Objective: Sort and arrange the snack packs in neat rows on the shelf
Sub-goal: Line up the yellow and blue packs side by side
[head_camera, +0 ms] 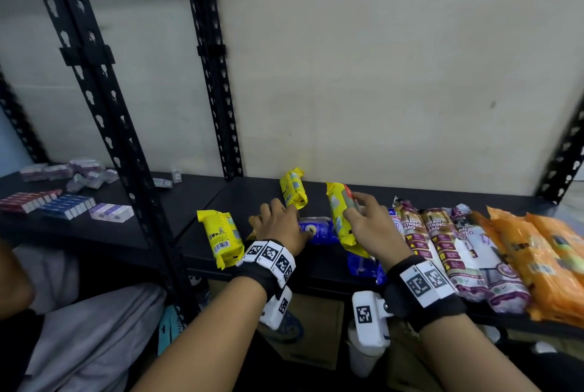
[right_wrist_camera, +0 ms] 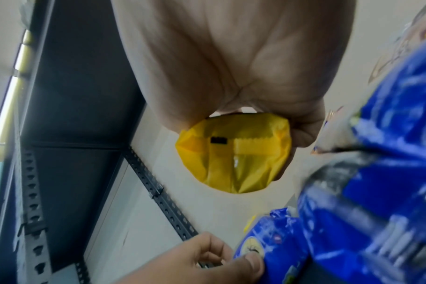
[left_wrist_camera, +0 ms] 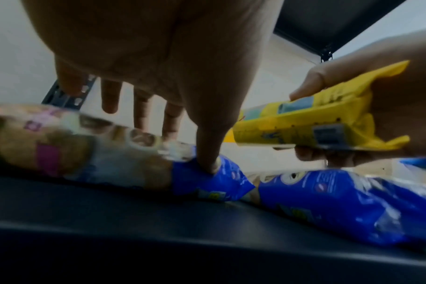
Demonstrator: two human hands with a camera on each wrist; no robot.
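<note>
Yellow crinkly-film snack pack (head_camera: 339, 218), likely light and soft, hangs just right of the blue snack pack (head_camera: 317, 230) on the black shelf (head_camera: 252, 199), right hand's (head_camera: 369, 224) fingers (head_camera: 366, 199) curled round its middle, left hand (head_camera: 279, 222) pinching the blue one.

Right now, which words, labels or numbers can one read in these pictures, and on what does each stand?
"DRAW STRING BAG": first brown pack.
"DRAW STRING BAG": second brown pack, right beside it.
Third pack beside them: letters partly hidden.
Yellow pack: barcode, digits too small.
Blue pack: print blurred.
Orange packs: print blurred.
Small boxes: too small.
Wristbands: square codes, no words.
</note>
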